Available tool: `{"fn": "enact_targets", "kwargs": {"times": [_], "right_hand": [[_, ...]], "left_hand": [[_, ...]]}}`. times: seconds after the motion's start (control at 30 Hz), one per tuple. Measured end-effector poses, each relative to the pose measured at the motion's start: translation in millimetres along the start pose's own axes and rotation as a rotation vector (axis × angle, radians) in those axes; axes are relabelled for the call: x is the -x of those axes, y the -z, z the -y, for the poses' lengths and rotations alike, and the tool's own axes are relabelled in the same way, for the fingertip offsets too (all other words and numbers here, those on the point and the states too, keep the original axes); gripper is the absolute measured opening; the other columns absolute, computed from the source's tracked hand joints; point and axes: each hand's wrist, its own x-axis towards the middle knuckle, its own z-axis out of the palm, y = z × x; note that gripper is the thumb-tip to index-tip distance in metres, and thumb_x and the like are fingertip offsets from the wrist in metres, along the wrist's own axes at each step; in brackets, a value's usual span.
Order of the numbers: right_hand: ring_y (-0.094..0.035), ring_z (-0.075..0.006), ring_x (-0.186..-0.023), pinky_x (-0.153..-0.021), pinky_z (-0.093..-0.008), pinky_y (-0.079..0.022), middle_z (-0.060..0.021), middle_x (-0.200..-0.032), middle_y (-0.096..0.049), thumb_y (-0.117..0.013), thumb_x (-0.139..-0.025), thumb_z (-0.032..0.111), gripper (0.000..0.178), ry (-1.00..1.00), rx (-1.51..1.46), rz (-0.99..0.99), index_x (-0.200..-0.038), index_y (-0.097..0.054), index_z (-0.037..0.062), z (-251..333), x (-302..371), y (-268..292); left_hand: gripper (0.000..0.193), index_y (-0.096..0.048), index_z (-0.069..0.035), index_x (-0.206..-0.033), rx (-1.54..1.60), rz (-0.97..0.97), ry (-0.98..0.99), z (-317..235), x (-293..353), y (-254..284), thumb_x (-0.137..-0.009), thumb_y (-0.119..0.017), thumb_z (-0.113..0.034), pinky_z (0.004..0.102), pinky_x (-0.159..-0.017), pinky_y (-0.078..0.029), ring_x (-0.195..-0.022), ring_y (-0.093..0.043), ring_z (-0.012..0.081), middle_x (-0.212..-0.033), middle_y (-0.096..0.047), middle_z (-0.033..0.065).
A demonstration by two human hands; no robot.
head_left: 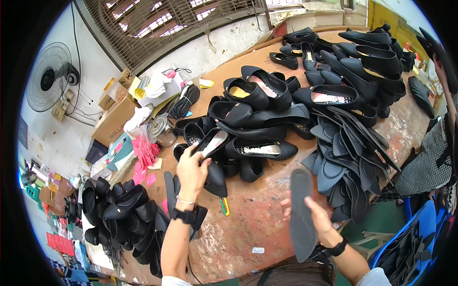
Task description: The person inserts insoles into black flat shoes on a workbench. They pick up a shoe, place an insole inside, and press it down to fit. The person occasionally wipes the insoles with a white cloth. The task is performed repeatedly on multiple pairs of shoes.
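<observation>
My right hand (318, 220) holds a flat black shoe sole (302, 214) upright over the table's near edge, thumb across its face and fingers behind. My left hand (192, 175) reaches to the front of the shoe pile, its fingers closed on the rim of a black pump (212, 144) with a pale insole. Beside that pump lies another black shoe (260, 148) with a light lining. Several more black shoes (245, 93) are heaped behind. To the right, many loose black soles (341, 148) lie in a fanned stack.
A yellow-green cutter (224, 206) lies on the worn brown table (238, 238). More black shoes (126, 214) are heaped at the left, near pink strips (144, 151) and a metal can (162, 131). At the far right are another person's checked clothing (424, 164) and a blue container (410, 238).
</observation>
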Motion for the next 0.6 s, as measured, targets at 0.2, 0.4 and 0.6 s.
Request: {"fn": "enact_targets", "kwargs": {"times": [0.2,0.4,0.6], "right_hand": [[-0.062,-0.0165,-0.094,-0.083,-0.0325,-0.053,-0.0126,-0.128,-0.057,-0.018,-0.105,0.055,0.072,0.209,0.130,-0.122,-0.150,-0.030,-0.0003,20,46,33],[-0.053,-0.0299,-0.102,-0.093,-0.0419,-0.040,-0.0153,-0.129,-0.060,-0.062,-0.089,0.035,0.055,0.526,1.453,0.267,-0.131,-0.059,0.0003,17,50,-5],[-0.055,-0.0254,-0.111,-0.101,-0.0452,-0.038,-0.0070,-0.117,-0.063,-0.071,-0.068,0.010,0.029,0.536,1.628,0.543,-0.097,-0.074,0.0080,-57,31,-42]], "left_hand": [[0.016,-0.069,0.001,-0.075,0.218,0.003,0.232,-53,126,117,-0.065,-0.082,0.000,0.0377,-0.090,-0.050,-0.099,-0.067,0.0306,-0.114,-0.067,0.0182],[0.023,-0.068,-0.003,-0.079,0.416,0.448,0.134,-49,306,94,-0.061,-0.082,0.000,0.0413,-0.096,-0.050,-0.113,-0.062,0.0361,-0.125,-0.063,0.0192],[0.073,-0.053,-0.011,-0.129,0.424,0.169,0.280,-63,359,61,-0.065,-0.088,-0.015,0.0501,-0.106,-0.041,-0.128,-0.048,0.0438,-0.143,-0.045,0.0257]]}}
